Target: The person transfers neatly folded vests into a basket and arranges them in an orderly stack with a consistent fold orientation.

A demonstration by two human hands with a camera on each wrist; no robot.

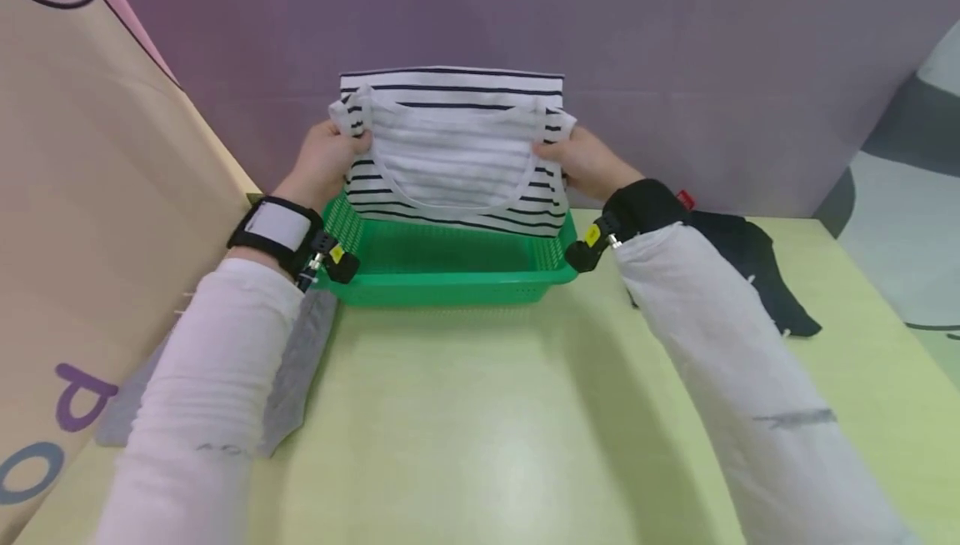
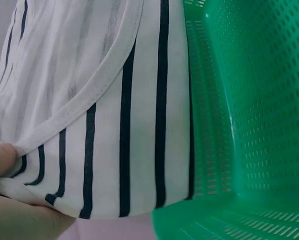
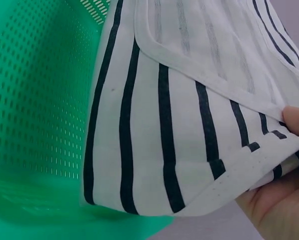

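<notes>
Grey cloth (image 1: 296, 370) is laid flat on the yellow-green tabletop (image 1: 465, 420) at left, partly covered by a sleeve. Black garment (image 1: 757, 266) is crumpled at right. Purple wall (image 1: 675, 45) behind; beige printed panel (image 1: 90, 220) is seen left.

One striped shirt (image 1: 453, 153), one green basket (image 1: 450, 274), one grey cloth (image 1: 296, 370), one black garment (image 1: 757, 266), two hands (image 1: 326, 157).

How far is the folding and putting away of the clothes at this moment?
Done: the striped shirt looks folded into a compact shape. In hand: the left hand and right hand each pinch one side and hold it over the green basket, which looks empty. Left: the shirt is not yet in, and a grey cloth and a black cloth lie on the table.
</notes>
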